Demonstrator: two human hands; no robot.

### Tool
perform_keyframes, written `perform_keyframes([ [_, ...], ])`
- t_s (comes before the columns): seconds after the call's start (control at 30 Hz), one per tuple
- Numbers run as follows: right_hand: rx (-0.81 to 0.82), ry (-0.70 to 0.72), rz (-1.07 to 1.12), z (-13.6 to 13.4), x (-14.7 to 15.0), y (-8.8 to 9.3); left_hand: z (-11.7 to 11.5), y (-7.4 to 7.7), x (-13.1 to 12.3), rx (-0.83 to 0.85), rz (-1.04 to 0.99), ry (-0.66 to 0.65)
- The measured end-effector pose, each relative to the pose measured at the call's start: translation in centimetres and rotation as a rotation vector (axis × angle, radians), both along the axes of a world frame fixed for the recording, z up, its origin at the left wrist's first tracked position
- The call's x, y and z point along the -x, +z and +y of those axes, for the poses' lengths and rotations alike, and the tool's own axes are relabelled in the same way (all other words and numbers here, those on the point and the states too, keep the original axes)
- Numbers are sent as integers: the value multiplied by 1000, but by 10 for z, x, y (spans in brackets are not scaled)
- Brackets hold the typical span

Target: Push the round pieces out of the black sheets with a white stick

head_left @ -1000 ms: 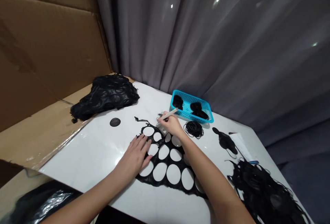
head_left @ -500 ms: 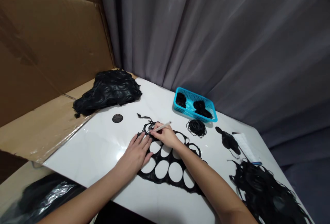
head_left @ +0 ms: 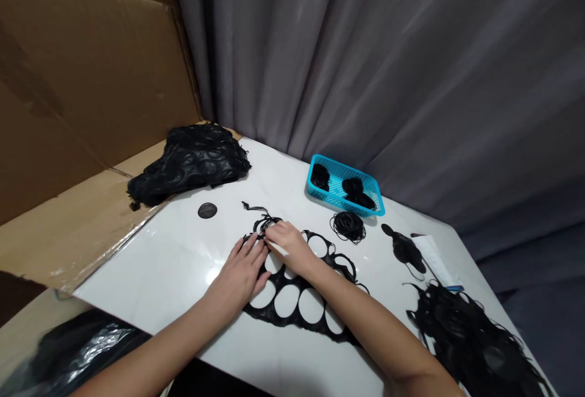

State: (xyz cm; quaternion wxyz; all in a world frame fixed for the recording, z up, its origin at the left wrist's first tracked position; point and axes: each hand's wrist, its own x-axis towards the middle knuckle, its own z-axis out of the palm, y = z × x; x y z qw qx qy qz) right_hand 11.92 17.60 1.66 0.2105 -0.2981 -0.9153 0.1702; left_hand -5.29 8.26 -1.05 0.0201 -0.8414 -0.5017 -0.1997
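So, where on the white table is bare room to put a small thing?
The white table is bare between the dark disc and the left hand, and between the black pile and the blue basket. It is crowded around the right hand, over the holed black sheet, and where the black tangle lies.

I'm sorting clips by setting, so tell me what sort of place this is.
Probably a small indoor handwork spot, though nothing in view says whether it is a home or a workshop: a black sheet full of round holes lies on a white table, with a blue basket farther back.
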Motion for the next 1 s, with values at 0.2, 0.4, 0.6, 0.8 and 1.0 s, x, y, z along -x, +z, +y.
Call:
perform_keyframes([
  [0.2,-228,-473,-5,68,-16,43,2,5,0,45,-35,2],
  [0.4,-220,-786,323,106,-46,97,3,9,2,49,-61,3],
  [0.6,674,-545,775,41,-47,74,5,29,20,105,-185,49],
  [0.8,1266,-487,1059,-30,-53,50,14,60,30,181,-251,50],
  [1.0,1255,-533,1240,-45,-53,45,-22,46,0,161,-170,-50],
])
